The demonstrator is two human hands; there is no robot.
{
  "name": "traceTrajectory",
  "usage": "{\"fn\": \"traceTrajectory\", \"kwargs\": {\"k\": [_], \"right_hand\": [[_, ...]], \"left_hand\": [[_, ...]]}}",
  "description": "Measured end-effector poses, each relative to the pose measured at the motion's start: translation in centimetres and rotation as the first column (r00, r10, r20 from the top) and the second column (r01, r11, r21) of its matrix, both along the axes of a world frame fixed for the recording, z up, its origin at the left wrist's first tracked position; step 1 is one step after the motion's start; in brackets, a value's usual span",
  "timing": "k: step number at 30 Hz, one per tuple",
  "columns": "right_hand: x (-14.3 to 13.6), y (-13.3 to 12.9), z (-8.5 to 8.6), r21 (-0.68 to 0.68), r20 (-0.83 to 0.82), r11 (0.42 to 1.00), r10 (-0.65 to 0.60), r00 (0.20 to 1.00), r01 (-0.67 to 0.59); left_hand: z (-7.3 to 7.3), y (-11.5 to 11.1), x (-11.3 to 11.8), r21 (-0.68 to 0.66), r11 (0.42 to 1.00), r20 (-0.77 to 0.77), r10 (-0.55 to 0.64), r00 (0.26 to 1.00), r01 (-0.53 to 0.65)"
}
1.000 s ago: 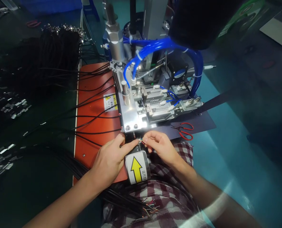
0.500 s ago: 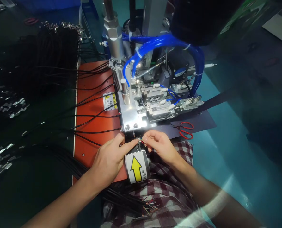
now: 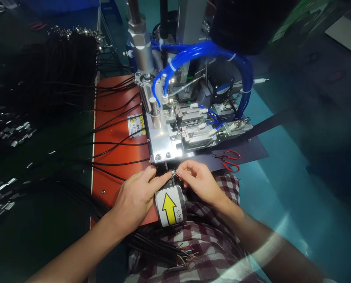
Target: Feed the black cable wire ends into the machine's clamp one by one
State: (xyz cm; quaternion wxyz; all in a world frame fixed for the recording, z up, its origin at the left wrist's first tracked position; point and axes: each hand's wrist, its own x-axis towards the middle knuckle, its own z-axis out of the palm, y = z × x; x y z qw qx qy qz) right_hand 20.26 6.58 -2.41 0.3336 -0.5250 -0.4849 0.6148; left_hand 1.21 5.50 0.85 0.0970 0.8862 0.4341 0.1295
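The machine [image 3: 193, 137] lines the right edge of the orange plate [image 3: 113, 133], where black cables [image 3: 128, 145] run across, perhaps so their ends sit aligned. Off that edge, toward the near corner, the left hand [image 3: 135, 192] extends one digit, seemingly as a stop; whether it grips, I cannot tell. The right hand's [image 3: 199, 181] fingers pinch narrowly, apparently for control, on fine wires [image 3: 174, 172] beside that digit.

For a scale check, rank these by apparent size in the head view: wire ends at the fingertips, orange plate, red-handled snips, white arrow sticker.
1. Orange plate
2. White arrow sticker
3. Red-handled snips
4. Wire ends
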Motion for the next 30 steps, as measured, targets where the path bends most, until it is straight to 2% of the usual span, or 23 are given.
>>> {"fn": "traceTrajectory", "kwargs": {"k": [6,11,13,16,18,22,23,24,27,28,30], "right_hand": [[0.0,0.0,0.4,0.007,0.105,1.0,0.026,0.994,-0.027],[-0.1,-0.5,0.8,0.197,0.341,0.979,-0.016,0.94,-0.055],[-0.1,-0.5,0.7,0.195,0.311,0.979,-0.01,0.95,-0.054],[-0.1,-0.3,0.3,0.056,0.15,0.997,0.038,0.988,-0.047],[-0.1,-0.3,0.4,0.032,0.141,0.998,0.04,0.989,-0.045],[-0.4,-0.6,1.1,0.238,0.386,0.971,-0.066,0.92,-0.03],[-0.5,-0.6,1.1,0.255,0.404,0.967,-0.085,0.911,-0.023],[-0.5,-0.6,1.1,0.229,0.382,0.973,-0.078,0.921,-0.012],[-0.6,-0.5,0.7,0.02,0.178,1.0,-0.017,0.984,0.014],[-0.6,-0.5,0.5,-0.016,0.134,1.0,-0.021,0.991,0.023],[-0.6,-0.4,0.2,-0.005,0.122,0.998,-0.058,0.991,0.059]], "left_hand": [[0.1,0.0,0.1,0.04,0.999,-0.019,-0.014,1.0,0.014],[-0.1,-0.2,-0.2,0.011,1.0,-0.02,-0.017,1.0,0.017],[-0.2,-0.2,-0.3,0.007,1.0,-0.023,-0.016,1.0,0.016],[-0.3,-0.1,-0.2,0.024,1.0,-0.025,-0.017,1.0,0.018],[-0.3,0.0,-0.1,0.042,0.999,-0.032,-0.023,0.999,0.024],[-0.2,-0.1,0.0,0.122,0.991,-0.104,-0.034,0.994,0.047],[-0.2,-0.1,0.0,0.147,0.988,-0.126,-0.036,0.991,0.054],[-0.2,-0.1,0.1,0.169,0.984,-0.143,-0.037,0.989,0.061],[-0.3,-0.1,0.1,0.202,0.976,-0.168,-0.043,0.985,0.077],[-0.3,-0.1,0.1,0.203,0.976,-0.171,-0.045,0.984,0.08],[-0.3,-0.1,0.0,0.191,0.978,-0.16,-0.049,0.986,0.079]]}}
